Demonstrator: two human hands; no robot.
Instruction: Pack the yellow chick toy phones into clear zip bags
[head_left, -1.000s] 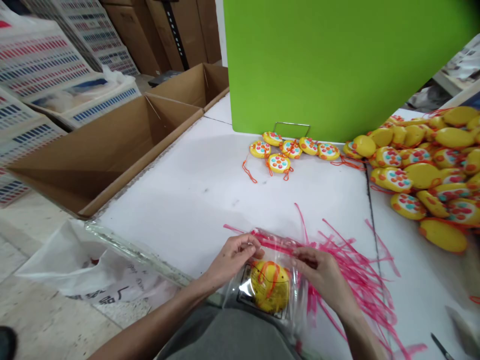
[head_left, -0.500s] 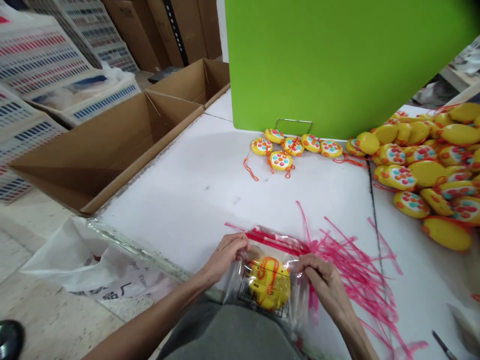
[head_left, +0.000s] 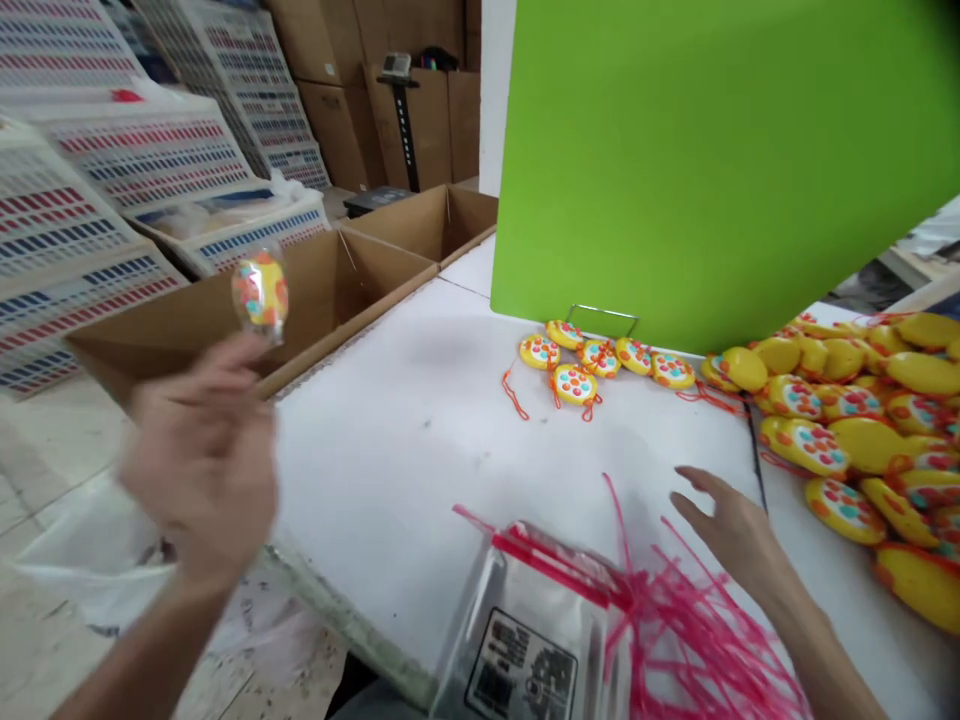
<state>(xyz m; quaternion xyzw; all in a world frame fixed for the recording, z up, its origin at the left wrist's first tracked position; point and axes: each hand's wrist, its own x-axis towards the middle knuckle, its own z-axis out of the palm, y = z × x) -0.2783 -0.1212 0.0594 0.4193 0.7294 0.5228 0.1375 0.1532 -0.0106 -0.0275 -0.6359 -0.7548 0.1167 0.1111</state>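
Observation:
My left hand (head_left: 202, 460) is raised at the left, blurred, fingers spread. A yellow toy in a clear bag (head_left: 259, 290) is in the air just above its fingertips, in front of the open cardboard box (head_left: 330, 290), and seems free of the fingers. My right hand (head_left: 739, 535) hovers open over the white table (head_left: 420, 420), holding nothing, between the pink strips (head_left: 697, 630) and the pile of yellow toys (head_left: 847, 420). A stack of clear bags with a red strip (head_left: 540, 630) lies at the near table edge.
A green panel (head_left: 720, 160) stands at the back of the table, with a small group of toys (head_left: 592, 360) before it. A second cardboard box (head_left: 427, 220) and stacked white crates (head_left: 112, 180) are at the left. A white plastic bag (head_left: 67, 560) lies on the floor.
Both hands have let go of the bag at the table edge. The left hand swung up and left with the bagged toy. The right hand moved right, toward the pile.

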